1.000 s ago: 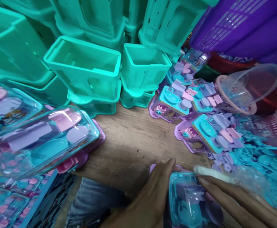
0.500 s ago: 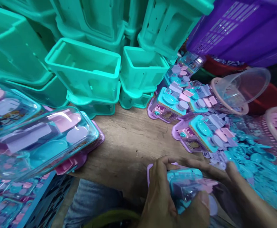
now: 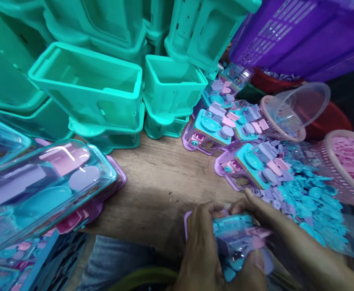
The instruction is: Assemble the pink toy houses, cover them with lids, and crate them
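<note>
Head view, the only one on offer: the left hand (image 3: 202,252) is curling clenched fingers over the near and left side of a toy set (image 3: 236,238), a blue tray on a purple base under a clear cover, sitting at six o'clock on the wooden table (image 3: 161,186). The right hand (image 3: 264,216) is coming in from four o'clock, fingertips pressing on the set's far edge, so both hands are gripping the same piece. Judging progress: closed sets (image 3: 43,190) are lying stacked at nine o'clock, while uncovered filled trays (image 3: 249,161) are waiting at two o'clock beside a heap of loose blue parts (image 3: 313,202); some work looks done and a good deal appears left. Whether the cover in hand is fully seated, I cannot tell, as motion is blurring it. A pink basket (image 3: 340,169) is standing at three o'clock, a clear bowl (image 3: 298,105) is tipping over another basket at one o'clock, and teal bins (image 3: 85,85) are walling off twelve o'clock. Bare board is showing only in the centre, between the stacks, with the table's near edge running close under the left wrist.
</note>
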Demonstrator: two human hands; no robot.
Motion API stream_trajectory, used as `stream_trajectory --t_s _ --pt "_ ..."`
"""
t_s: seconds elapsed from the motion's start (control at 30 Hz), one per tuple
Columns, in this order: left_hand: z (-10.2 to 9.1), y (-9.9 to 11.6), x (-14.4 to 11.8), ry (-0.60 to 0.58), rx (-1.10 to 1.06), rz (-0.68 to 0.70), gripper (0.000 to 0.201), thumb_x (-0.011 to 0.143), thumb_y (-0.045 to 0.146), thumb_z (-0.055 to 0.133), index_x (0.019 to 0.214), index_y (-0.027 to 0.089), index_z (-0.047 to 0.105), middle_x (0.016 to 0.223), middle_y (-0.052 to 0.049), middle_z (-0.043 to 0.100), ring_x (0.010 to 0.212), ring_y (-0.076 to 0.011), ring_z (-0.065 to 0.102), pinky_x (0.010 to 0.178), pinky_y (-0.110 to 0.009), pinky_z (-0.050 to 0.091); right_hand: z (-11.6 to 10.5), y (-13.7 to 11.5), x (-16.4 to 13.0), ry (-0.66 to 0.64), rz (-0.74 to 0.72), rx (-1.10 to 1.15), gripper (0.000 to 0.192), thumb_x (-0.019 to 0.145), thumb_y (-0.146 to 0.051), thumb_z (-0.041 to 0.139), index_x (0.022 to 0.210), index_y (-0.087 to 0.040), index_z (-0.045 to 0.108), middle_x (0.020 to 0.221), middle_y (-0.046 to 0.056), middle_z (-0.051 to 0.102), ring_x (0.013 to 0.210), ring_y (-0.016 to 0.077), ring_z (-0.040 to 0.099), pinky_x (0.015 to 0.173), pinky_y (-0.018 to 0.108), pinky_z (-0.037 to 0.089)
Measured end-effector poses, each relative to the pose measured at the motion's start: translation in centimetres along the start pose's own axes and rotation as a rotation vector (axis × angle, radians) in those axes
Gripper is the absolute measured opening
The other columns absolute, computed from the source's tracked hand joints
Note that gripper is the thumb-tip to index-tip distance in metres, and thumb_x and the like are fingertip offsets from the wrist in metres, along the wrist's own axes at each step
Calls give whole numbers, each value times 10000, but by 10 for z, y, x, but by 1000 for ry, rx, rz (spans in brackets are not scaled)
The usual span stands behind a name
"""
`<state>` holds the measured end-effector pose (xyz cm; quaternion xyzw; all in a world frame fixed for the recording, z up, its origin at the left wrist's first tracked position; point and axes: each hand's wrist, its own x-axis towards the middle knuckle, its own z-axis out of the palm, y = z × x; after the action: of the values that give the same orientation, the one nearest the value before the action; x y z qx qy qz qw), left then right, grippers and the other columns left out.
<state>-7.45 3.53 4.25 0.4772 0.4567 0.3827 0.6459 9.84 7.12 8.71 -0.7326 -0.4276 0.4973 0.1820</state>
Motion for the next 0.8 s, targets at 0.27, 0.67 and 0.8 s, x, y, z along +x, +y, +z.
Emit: stream_trajectory --t_s 0.27,0.67,0.8 --pt "-6 -4 2 2 -9 46 539 825 425 742 1302 253 561 1231 -86 643 1192 -317 602 1027 -485 551 4 -14 1 -61 317 290 556 804 -746 640 795 -194 696 757 51 691 721 218 654 677 316 532" --pt "2 0 -1 29 -88 -35 522 813 332 760 1283 268 541 1275 -86 622 1165 -287 627 993 -426 581 -2 4 4 65 288 51 482 799 -693 595 814 -224 704 871 74 735 822 276 676 713 370 539" --pt "9 0 -2 45 -122 -84 474 813 289 714 1247 239 529 1221 -93 637 1104 -268 654 953 -400 589 3 -9 -2 -20 426 248 534 707 -744 648 849 -231 694 787 68 715 732 271 668 692 394 539"
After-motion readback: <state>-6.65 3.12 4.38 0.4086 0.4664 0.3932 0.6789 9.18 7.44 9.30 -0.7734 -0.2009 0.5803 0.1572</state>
